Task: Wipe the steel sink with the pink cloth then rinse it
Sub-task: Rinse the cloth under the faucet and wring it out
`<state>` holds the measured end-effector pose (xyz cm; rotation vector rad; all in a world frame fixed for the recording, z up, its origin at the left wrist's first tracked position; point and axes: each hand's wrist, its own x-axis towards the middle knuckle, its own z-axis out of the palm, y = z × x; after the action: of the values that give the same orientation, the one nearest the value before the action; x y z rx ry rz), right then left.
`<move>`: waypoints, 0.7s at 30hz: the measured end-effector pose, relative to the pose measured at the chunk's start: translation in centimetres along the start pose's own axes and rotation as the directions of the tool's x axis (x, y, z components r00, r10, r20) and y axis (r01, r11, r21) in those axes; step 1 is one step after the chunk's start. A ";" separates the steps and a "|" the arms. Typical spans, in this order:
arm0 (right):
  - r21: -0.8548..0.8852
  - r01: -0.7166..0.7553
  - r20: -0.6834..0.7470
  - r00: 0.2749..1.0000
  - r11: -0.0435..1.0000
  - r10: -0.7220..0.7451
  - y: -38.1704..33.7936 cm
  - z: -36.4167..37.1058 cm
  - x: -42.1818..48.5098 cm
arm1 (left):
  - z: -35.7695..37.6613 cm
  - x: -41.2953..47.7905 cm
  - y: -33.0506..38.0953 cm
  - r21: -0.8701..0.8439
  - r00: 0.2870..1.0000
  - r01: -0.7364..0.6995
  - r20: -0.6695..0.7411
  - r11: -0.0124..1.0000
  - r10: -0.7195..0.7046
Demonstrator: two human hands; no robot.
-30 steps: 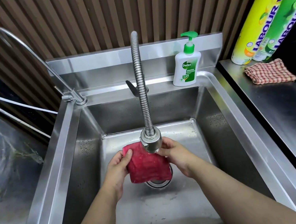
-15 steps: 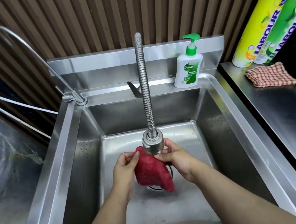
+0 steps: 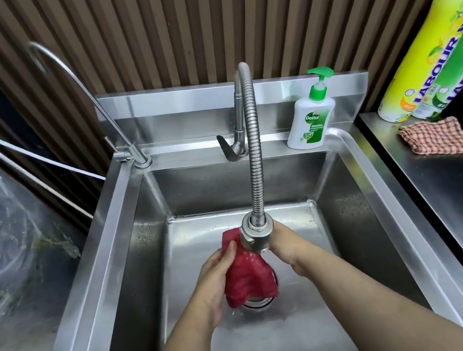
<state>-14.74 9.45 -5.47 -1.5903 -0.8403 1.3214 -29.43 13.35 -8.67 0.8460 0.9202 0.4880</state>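
Note:
The pink cloth (image 3: 248,278) hangs wet and bunched under the flexible faucet's spray head (image 3: 256,236), above the drain (image 3: 258,303) of the steel sink (image 3: 109,253). My left hand (image 3: 218,273) grips the cloth's left side, thumb on its upper edge. My right hand (image 3: 287,246) sits at the cloth's right side just behind the spray head; its fingers are hidden by the head, and they appear to hold the cloth's top. The sink floor is wet.
A Dettol soap pump bottle (image 3: 310,115) stands on the sink's back ledge, with the faucet lever (image 3: 229,148) and a thin second tap (image 3: 134,156) to its left. On the right counter lie a checked cloth (image 3: 438,138) and two tall Labour bottles (image 3: 431,55).
The cloth has gone from a spread square to a bunched, hanging shape between my hands. Both hands have closed in under the spray head, and my view has shifted slightly downward.

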 end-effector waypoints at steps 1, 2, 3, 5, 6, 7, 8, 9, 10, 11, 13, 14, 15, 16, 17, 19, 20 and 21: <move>-0.012 0.016 -0.006 1.000 1.000 -0.017 -0.4 -0.2 0.4 | -0.2 0.1 0.3 -0.012 1.000 -0.001 -0.010 1.000 0.001; -0.014 0.041 -0.028 0.999 0.999 -0.042 -1.1 -0.4 0.8 | -0.5 0.1 0.5 -0.026 1.000 -0.001 -0.022 1.000 0.001; -0.018 0.078 -0.070 0.994 0.997 -0.079 -1.8 -0.8 1.4 | -0.7 0.1 0.6 -0.042 0.999 0.001 -0.034 0.999 -0.003; -0.024 0.178 -0.182 0.967 0.984 -0.179 -4.0 -1.5 3.1 | -1.2 0.2 0.7 -0.060 0.999 0.004 -0.045 0.998 -0.007; -0.041 0.230 -0.222 0.947 0.972 -0.233 -5.5 -1.7 3.9 | -1.4 0.1 0.7 -0.064 0.999 0.005 -0.041 0.998 -0.008; -0.064 0.277 -0.237 0.929 0.959 -0.284 -7.0 -1.9 4.8 | -1.4 0.1 0.6 -0.067 0.999 0.010 -0.033 0.998 -0.012; -0.094 0.310 -0.236 0.916 0.946 -0.323 -8.6 -1.8 5.5 | -1.5 0.1 0.6 -0.071 1.000 0.016 -0.022 0.997 -0.017; -0.129 0.325 -0.218 0.912 0.937 -0.347 -10.0 -1.7 6.4 | -1.6 0.1 0.6 -0.077 1.000 0.022 -0.014 0.997 -0.023; -0.156 0.324 -0.191 0.917 0.933 -0.350 -11.2 -1.5 7.2 | -1.7 0.1 0.6 -0.081 1.000 0.027 -0.005 0.996 -0.028; -0.178 0.312 -0.161 0.927 0.933 -0.340 -12.1 -1.3 8.0 | -1.8 0.1 0.7 -0.085 1.000 0.030 0.006 0.996 -0.030; -0.209 0.255 -0.111 0.953 0.944 -0.282 -13.2 -0.5 9.1 | -2.0 0.1 0.9 -0.076 0.999 0.029 0.016 0.997 -0.028; -0.233 0.225 -0.097 0.963 0.946 -0.253 -13.6 -0.2 9.6 | -2.1 0.2 0.9 -0.066 0.999 0.030 0.016 0.997 -0.029; -0.277 0.188 -0.077 0.973 0.942 -0.217 -13.9 0.1 10.0 | -2.2 0.2 1.0 -0.058 0.999 0.032 0.013 0.998 -0.032; -0.339 0.156 -0.046 0.982 0.928 -0.182 -14.2 0.5 10.3 | -2.2 0.2 1.0 -0.048 0.999 0.034 0.010 0.998 -0.034; -0.408 0.147 -0.013 0.986 0.901 -0.166 -14.3 0.8 10.6 | -2.1 0.1 1.1 -0.037 0.999 0.035 0.008 0.999 -0.035; -0.465 0.230 -0.054 0.957 0.855 -0.287 -14.3 1.2 11.1 | -2.0 0.1 1.0 -0.014 0.999 0.031 0.012 0.999 -0.031; -0.414 0.285 -0.166 0.910 0.864 -0.380 -14.2 0.9 11.4 | -1.9 0.1 1.1 -0.007 0.999 0.030 0.017 1.000 -0.030; -0.313 0.309 -0.295 0.868 0.898 -0.401 -14.1 0.5 11.6 | -1.8 0.1 1.1 -0.001 0.999 0.030 0.022 1.000 -0.030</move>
<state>-12.37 25.44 3.09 -1.6998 -1.0471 0.6539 -30.93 14.82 -8.38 0.8338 0.9112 0.4524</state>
